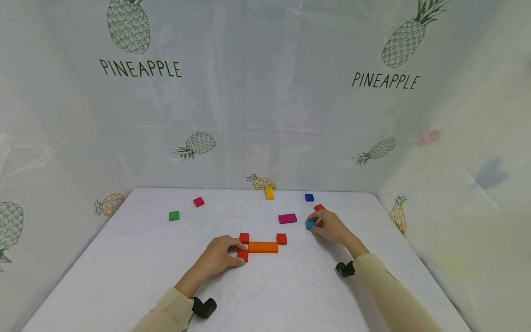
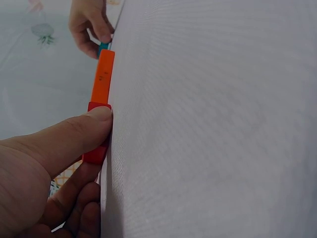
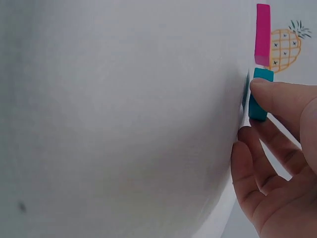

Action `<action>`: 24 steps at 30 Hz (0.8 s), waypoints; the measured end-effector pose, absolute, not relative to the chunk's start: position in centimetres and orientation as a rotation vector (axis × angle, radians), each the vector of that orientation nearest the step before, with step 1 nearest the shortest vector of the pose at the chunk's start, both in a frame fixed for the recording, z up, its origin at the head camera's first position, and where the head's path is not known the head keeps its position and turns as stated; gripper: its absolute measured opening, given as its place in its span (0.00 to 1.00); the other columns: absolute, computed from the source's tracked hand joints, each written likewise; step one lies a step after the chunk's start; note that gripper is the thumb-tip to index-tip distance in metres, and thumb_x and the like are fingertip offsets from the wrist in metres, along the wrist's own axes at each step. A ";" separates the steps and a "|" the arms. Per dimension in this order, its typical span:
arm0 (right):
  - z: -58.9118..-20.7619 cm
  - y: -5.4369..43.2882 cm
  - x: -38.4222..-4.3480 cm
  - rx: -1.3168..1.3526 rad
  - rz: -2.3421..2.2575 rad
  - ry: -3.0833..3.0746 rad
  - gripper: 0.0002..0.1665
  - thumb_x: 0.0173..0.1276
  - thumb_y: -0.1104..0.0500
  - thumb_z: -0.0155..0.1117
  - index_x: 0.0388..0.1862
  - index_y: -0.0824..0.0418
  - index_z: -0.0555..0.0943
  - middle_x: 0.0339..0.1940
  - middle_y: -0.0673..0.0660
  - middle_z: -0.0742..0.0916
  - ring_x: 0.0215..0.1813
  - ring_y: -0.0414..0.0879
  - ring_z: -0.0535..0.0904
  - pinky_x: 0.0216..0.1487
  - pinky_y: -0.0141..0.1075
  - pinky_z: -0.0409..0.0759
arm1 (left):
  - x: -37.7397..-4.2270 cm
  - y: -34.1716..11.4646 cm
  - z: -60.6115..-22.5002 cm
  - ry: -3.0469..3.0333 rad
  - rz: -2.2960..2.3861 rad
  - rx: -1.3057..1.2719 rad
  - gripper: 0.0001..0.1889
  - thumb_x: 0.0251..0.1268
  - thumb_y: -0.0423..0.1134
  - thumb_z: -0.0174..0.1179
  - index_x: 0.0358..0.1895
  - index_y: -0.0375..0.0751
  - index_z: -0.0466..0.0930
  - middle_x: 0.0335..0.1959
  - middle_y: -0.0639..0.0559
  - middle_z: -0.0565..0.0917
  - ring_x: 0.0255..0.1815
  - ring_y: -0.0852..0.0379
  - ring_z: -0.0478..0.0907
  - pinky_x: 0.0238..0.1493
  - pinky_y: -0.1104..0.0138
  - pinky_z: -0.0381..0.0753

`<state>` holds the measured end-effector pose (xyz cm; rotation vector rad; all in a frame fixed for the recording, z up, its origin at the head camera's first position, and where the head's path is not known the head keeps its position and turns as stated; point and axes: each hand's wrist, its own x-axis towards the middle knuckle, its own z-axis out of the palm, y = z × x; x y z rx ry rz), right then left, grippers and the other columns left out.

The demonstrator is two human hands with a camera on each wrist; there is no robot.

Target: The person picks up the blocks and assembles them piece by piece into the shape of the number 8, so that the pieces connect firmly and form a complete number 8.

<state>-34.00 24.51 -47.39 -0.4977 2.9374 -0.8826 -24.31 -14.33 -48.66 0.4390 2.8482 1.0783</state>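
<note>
An orange bar point(image 1: 263, 247) lies at the middle of the table. Red blocks stand by its back corners, one on the left point(image 1: 244, 238) and one on the right point(image 1: 281, 239). At the bar's left end, my left hand point(image 1: 217, 256) pinches another red block point(image 1: 243, 256) between thumb and fingers; the thumb covers part of it in the left wrist view. Farther right, my right hand point(image 1: 330, 227) pinches a teal block point(image 3: 258, 106) between thumb and fingertips. Behind that hand lies a red block point(image 1: 318, 207), partly hidden by it. A magenta bar point(image 1: 287, 218) sits left of the teal block.
Toward the back lie a yellow block point(image 1: 269, 193), a dark blue block point(image 1: 309, 197), a crimson block point(image 1: 198, 201) and a green block point(image 1: 174, 216). The white table point(image 1: 124, 267) meets a pineapple-print sheet point(image 1: 265, 92) at its back and sides.
</note>
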 end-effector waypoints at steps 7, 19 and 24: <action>-47.2 24.1 -33.1 -0.417 -0.883 2.941 0.21 0.69 0.62 0.76 0.60 0.61 0.84 0.48 0.53 0.86 0.47 0.48 0.80 0.50 0.42 0.86 | -24.4 -14.3 -48.8 2.845 1.084 0.443 0.15 0.56 0.41 0.82 0.45 0.55 0.90 0.40 0.57 0.83 0.46 0.56 0.76 0.51 0.57 0.83; -47.5 23.7 -31.5 -0.443 -0.923 2.946 0.20 0.69 0.63 0.76 0.58 0.61 0.85 0.48 0.53 0.85 0.46 0.47 0.81 0.49 0.40 0.86 | -24.4 -14.4 -49.0 2.844 1.090 0.454 0.14 0.57 0.41 0.82 0.45 0.55 0.90 0.41 0.58 0.83 0.46 0.56 0.76 0.53 0.55 0.82; -47.5 23.2 -30.5 -0.465 -0.941 2.943 0.19 0.68 0.64 0.77 0.57 0.61 0.85 0.47 0.53 0.85 0.46 0.47 0.81 0.47 0.39 0.86 | -24.4 -14.4 -49.0 2.846 1.087 0.464 0.14 0.57 0.41 0.81 0.46 0.55 0.90 0.41 0.58 0.83 0.46 0.56 0.76 0.52 0.55 0.82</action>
